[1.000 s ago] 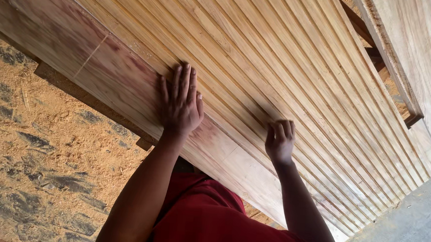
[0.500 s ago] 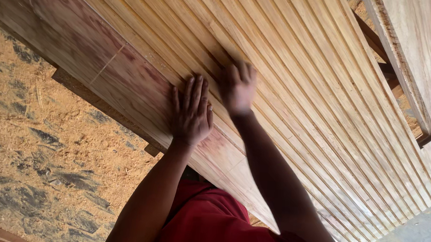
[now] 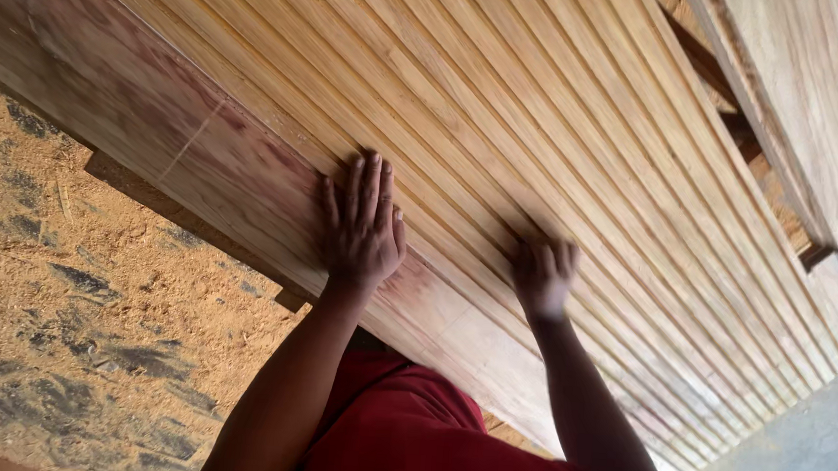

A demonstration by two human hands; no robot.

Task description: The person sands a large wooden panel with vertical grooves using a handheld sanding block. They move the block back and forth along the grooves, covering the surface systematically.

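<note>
While the left hand (image 3: 361, 227) is lying flat, fingers spread, near the grooved wooden panel's (image 3: 561, 128) front edge, the right hand (image 3: 543, 272) is pressing the grooves, fingers maybe curled; sawdust floor (image 3: 67, 282) is lying open below.

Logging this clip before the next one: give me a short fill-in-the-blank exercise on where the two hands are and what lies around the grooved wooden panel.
1. The left hand lies flat with its fingers ____ on the smooth reddish edge of the large grooved wooden panel.
2. The right hand rests on the panel's ____ part.
3. The ground under the panel is strewn with ____.

Missing words: spread; grooved; sawdust
</note>
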